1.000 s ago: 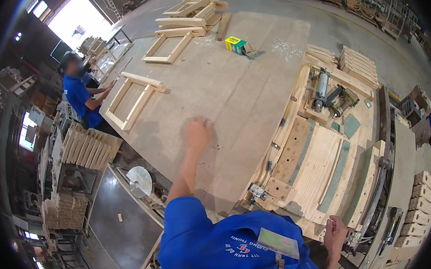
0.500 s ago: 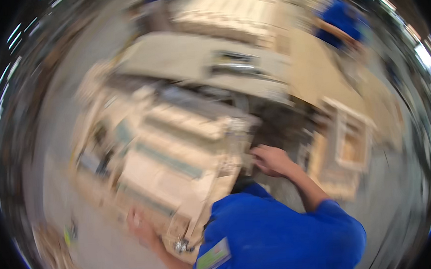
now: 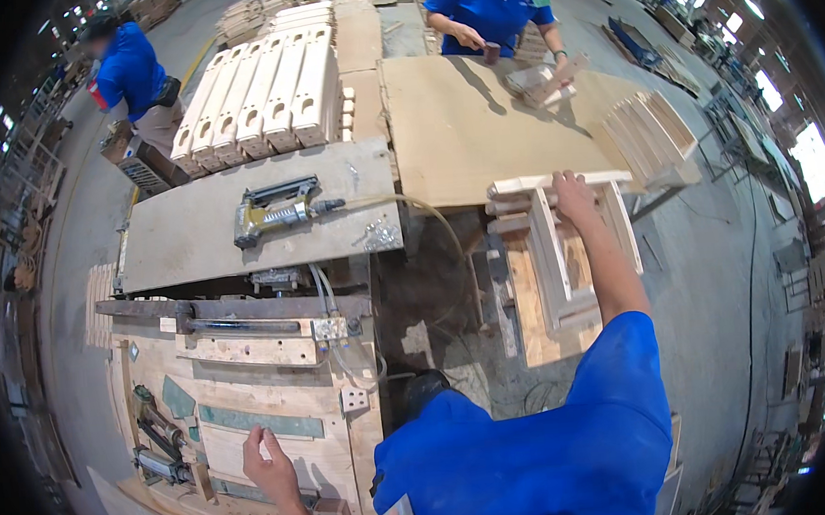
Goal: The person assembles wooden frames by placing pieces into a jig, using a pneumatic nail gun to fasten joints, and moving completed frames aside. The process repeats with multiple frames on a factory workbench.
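My right arm reaches out to a small stack of pale wooden frames on the right. My right hand has its fingers closed over the far end of the top frame. My left hand is raised over a wooden jig board on the left, holding nothing, with thumb and fingers apart. A green strip lies on the jig just beyond it. Beside it, a clamp with a metal cylinder is fixed to the board.
A nail gun with an air hose lies on a grey board, near loose fasteners. Beyond are stacked wooden panels. A co-worker handles wood pieces at a tan table; another person stands far left.
The view has swung right and steadied from a blur. My right hand has gone from beside the jig out to the wooden frames. My left hand stays near the jig, now over it.
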The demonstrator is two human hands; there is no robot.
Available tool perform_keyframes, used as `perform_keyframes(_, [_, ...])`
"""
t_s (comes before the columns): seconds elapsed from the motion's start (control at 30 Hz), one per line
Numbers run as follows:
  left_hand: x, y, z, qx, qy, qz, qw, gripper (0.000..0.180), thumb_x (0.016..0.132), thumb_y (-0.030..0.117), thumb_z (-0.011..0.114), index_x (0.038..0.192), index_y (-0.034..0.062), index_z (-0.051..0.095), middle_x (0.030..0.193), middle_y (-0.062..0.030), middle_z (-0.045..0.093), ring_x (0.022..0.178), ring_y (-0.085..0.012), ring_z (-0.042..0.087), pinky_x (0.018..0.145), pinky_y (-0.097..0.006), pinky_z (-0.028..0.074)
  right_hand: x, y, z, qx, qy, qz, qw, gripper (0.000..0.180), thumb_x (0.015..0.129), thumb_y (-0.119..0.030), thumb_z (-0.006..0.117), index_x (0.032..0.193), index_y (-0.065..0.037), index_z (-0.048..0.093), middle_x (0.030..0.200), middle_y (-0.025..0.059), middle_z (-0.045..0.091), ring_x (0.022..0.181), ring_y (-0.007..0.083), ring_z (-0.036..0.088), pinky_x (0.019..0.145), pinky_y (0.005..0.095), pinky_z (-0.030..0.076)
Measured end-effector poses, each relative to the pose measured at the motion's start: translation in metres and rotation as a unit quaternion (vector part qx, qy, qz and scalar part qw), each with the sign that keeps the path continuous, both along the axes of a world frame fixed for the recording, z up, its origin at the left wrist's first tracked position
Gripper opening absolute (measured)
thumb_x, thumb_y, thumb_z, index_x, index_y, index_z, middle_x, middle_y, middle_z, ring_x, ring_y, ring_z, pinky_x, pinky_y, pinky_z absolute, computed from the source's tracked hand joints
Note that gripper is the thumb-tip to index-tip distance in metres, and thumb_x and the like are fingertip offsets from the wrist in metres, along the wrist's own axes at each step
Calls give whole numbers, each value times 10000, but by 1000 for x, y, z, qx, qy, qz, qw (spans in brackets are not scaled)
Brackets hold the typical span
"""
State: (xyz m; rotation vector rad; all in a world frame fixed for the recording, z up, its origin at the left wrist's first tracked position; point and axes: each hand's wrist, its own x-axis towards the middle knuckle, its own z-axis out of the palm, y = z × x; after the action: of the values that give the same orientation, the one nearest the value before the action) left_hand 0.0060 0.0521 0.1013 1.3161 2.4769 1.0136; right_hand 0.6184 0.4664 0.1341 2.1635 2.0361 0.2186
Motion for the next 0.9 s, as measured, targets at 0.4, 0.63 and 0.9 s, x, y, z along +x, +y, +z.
perform_keyframes(0.4, [28, 2, -26, -42, -32, -1, 999, 241, 1016, 115, 685, 1162, -70, 739, 994, -224, 752, 933, -362, 735, 851, -447, 563, 16, 78, -6, -173, -118, 55, 976, 377, 914, -164, 684, 1280, -243, 725, 1166, 84, 792, 1144, 273, 746, 966, 521, 534])
perform_keyframes(0.63, [34, 9, 1, 19, -62, 1, 998, 214, 1014, 91, 680, 1146, -65, 745, 1007, -213, 758, 916, -345, 729, 852, -432, 563, 56, 7, 132, 153, 175, 114, 966, 447, 781, -59, 770, 1220, -145, 759, 1048, 174, 786, 1000, 400, 754, 850, 464, 579])
perform_keyframes(0.9, [60, 63, 47, 149, -78, -121, 978, 198, 990, 65, 701, 1164, -5, 763, 1043, -185, 776, 940, -344, 744, 865, -416, 574, -64, -77, 319, 487, 30, 377, 787, 574, 823, -111, 739, 1384, -38, 638, 1309, 235, 709, 1149, 434, 694, 1045, 507, 511])
